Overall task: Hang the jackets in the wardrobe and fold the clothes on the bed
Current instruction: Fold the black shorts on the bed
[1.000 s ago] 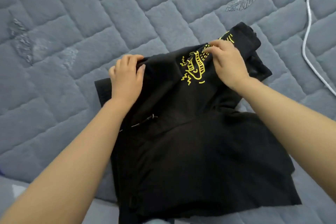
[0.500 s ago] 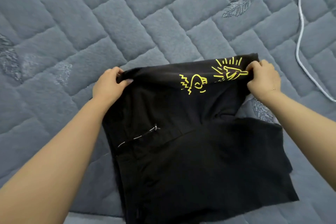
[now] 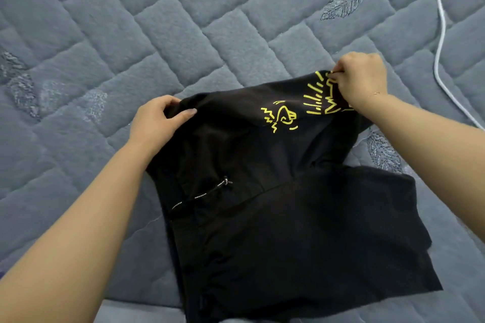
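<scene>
1. A black garment (image 3: 288, 217) of smooth, matte woven cloth is spread on the bed (image 3: 157, 34), its lower part lying in a broad, flat panel with a straight cut edge at the near right.
2. The far edge of the garment is lifted off the bed and drawn out into a taut, slightly slanted line between the two hands.
3. The left corner of that edge is grasped by the left hand (image 3: 157, 123): the thumb is laid over the top of the cloth and the fingers are curled beneath it.
4. The right corner is pinched by the right hand (image 3: 363, 76), with the fingertips bunched tightly on the fabric; a thin chain is seen at that wrist.
5. A yellow line drawing (image 3: 301, 107), made of zigzags, short rays and curved strokes, is printed on the cloth near the right hand, and part of it is hidden under that hand.
6. A short zip pull with a dotted cord (image 3: 210, 191) is seen on the left half of the garment, along a slanted seam.
7. The bed is covered by a grey-blue quilted spread of plush, fleecy texture, stitched into rectangular blocks, with leaf shapes embroidered here and there.
8. A white cable (image 3: 441, 47) is laid in a long curve on the spread, well apart from the garment, at the right.
</scene>
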A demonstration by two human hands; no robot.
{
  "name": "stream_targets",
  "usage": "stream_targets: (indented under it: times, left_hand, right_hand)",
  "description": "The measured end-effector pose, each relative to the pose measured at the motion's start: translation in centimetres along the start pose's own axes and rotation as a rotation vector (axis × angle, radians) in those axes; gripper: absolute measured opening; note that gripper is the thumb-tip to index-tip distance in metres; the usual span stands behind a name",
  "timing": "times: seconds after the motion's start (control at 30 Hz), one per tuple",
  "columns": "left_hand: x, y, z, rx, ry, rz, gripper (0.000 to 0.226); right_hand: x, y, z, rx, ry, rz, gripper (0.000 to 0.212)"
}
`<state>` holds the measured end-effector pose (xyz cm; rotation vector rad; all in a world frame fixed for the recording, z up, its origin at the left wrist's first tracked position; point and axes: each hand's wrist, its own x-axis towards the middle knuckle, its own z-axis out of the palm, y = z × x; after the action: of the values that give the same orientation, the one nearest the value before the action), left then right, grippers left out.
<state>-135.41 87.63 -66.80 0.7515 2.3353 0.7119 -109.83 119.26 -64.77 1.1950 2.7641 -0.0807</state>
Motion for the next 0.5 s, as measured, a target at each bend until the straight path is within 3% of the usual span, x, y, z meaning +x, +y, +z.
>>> stream_targets:
  times: [0.1, 0.2, 0.3, 0.43, 0.5]
  left_hand:
    - [-2.2, 1.0, -0.9, 0.063, 0.024, 0.097, 0.026]
    - [-6.0, 2.7, -2.1, 0.155, 0.074, 0.218, 0.029]
    - [-11.5, 4.5, -2.7, 0.174, 0.059, 0.27, 0.039]
    - [-21.1, 5.6, -1.1, 0.244, 0.001, 0.359, 0.034]
    - [-25.8, 5.2, 0.9, 0.318, -0.047, 0.315, 0.041]
  right_hand:
    - [-0.6, 1.4, -2.7, 0.035, 0.201, -0.018, 0.02]
    - [-2.7, 3.5, -5.3, 0.07, 0.29, -0.051, 0.02]
    - [-7.7, 5.7, -6.7, 0.075, 0.275, -0.095, 0.027]
    - [-18.7, 8.6, -6.9, 0.151, 0.303, -0.286, 0.027]
    - [-24.1, 10.1, -6.2, 0.146, 0.245, -0.371, 0.029]
